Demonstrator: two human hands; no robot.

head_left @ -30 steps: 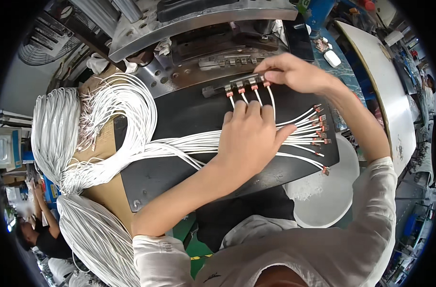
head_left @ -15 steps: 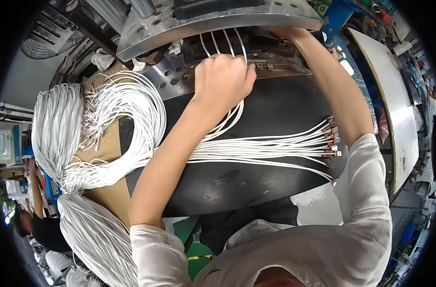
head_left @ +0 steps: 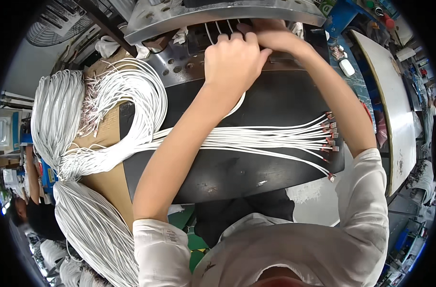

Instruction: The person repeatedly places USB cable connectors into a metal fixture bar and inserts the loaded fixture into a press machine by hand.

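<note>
My left hand [head_left: 234, 62] is closed over several white cables [head_left: 219, 27] that run up from it under the thick metal plate [head_left: 222, 19] of a machine. A looped part of these cables [head_left: 237, 106] shows below the wrist. Right beside its knuckles is my right hand [head_left: 270, 36], bent in from the right under the plate's front edge. The right fingertips are close to the cables and mostly hidden, so their grip cannot be made out. Nearer to me, a row of white cables [head_left: 270, 137] lies fanned on the black mat [head_left: 285, 95], their metal plug ends [head_left: 333, 135] at the right.
At left, a curved bundle of white cables [head_left: 153, 95] lies on brown cardboard [head_left: 108, 184], beside a hanging grey-white bundle [head_left: 60, 110] and another one [head_left: 93, 225] below. A white board [head_left: 390, 115] stands at right. Another person [head_left: 41, 215] works at far left.
My right hand has come left from under the plate to beside my left hand. My left hand has shifted slightly right and farther away, still over the cables.
</note>
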